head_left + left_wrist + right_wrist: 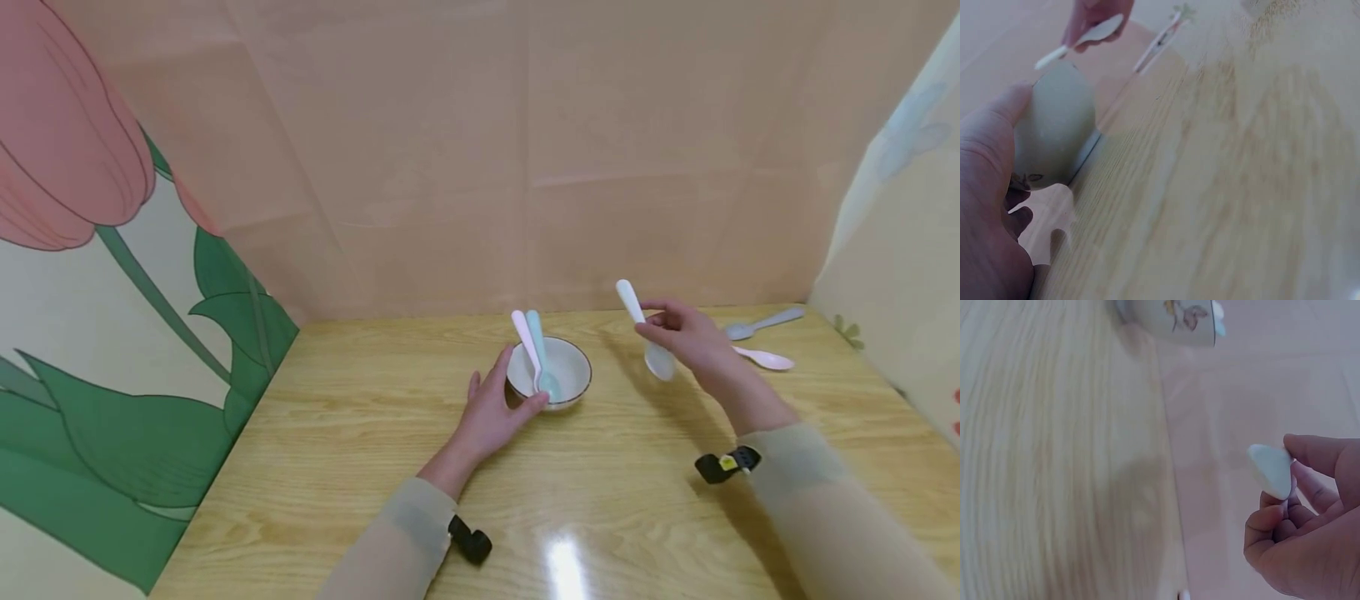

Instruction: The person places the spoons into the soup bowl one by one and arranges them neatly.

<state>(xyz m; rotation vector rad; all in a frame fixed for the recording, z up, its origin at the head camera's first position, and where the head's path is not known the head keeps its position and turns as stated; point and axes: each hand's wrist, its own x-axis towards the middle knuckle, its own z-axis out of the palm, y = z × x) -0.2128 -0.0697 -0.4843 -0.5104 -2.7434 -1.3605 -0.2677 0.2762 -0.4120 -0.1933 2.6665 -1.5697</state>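
A white bowl with a dark rim (572,367) stands on the table, a pink spoon (525,337) and a light blue spoon (536,333) leaning inside it with handles up. My left hand (491,417) grips the bowl's left side, thumb at the near rim. In the left wrist view the bowl's outer wall (1060,125) shows between thumb and fingers. Right of the bowl, my right hand (686,337) pinches a white spoon (628,298) above the table, handle up and bowl end down. The right wrist view shows its white head (1272,469) by the fingertips.
Beyond my right hand, a grey-blue spoon (772,320) and a second pink spoon (768,360) lie on the wooden table (360,433). A pinkish covered wall (420,208) rises behind the table, with a flower-printed panel (120,333) on the left.
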